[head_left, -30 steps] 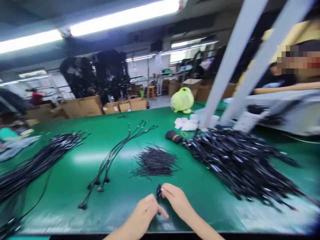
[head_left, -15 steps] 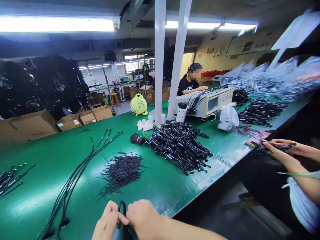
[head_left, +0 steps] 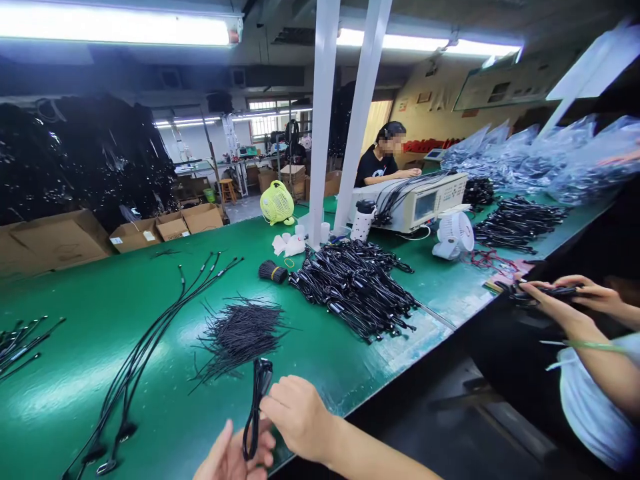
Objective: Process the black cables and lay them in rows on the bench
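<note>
A black cable (head_left: 256,407), folded into a narrow looped bundle, stands nearly upright above the near edge of the green table. My right hand (head_left: 299,417) pinches it from the right side, about midway along. Below and to the left, my left hand (head_left: 233,457) is spread with thumb and fingers apart, its fingertips behind the lower loop; whether they touch it I cannot tell. Just beyond the bundle lies a loose heap of thin black ties (head_left: 243,333). Several long straight cables (head_left: 160,327) with connector ends stretch along the table to the left.
A big pile of bundled cables (head_left: 357,287) covers the table's middle, beside a banded bunch of ties (head_left: 273,271). White posts (head_left: 323,133), a white fan (head_left: 453,237) and a test instrument (head_left: 425,203) stand behind. At right, a co-worker's hands (head_left: 565,300) hold cables; another person (head_left: 383,160) sits beyond.
The folded cable has risen and turned, its end now showing above my right hand. My left hand has come off its grip and opened lower down.
</note>
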The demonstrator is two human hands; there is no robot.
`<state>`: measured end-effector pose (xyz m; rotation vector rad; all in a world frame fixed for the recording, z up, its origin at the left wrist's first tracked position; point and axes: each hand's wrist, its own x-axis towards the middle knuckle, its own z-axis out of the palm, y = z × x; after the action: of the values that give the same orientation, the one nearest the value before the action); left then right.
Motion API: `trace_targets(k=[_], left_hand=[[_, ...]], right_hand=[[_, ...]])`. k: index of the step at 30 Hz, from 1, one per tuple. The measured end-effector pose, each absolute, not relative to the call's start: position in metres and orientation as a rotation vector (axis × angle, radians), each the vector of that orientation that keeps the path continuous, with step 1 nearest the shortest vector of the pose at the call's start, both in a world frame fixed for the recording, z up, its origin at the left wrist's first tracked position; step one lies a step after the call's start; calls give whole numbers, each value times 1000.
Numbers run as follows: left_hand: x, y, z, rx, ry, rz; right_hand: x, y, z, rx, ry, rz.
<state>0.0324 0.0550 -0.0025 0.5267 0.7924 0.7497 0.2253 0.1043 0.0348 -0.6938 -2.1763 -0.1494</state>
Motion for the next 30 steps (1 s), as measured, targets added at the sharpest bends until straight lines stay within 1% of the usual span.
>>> trace_targets(k=[4,7,10,12,17,20,23,28,30], left_hand=[[33,55,2,744,1140,1020],[22,57,7,1025,1332,1095],[15,58,14,1134,1414,1088],[19,54,17,1050,1431,1069],[46,41,10,883,1332,843],[60,44,9,848,1349,868],[75,46,18,667,1309,1015],[90,51,25,625,1047,1203],[90,53,22,648,1038,1237]], right_hand=[[220,105,24,-591,-2222,-143],[213,98,9,-541,-2329,-130],[210,92,-2,-464,-2449,-105],[213,93,-3,-473,-2490,-129],[225,102,0,-529,-2494,-237],[225,100,-1,-567,-2543,-155],[220,87,0,-739,-2430,144],[214,76,-4,-1054,-1809,1087],[219,76,-8,-1086,-1715,1304]])
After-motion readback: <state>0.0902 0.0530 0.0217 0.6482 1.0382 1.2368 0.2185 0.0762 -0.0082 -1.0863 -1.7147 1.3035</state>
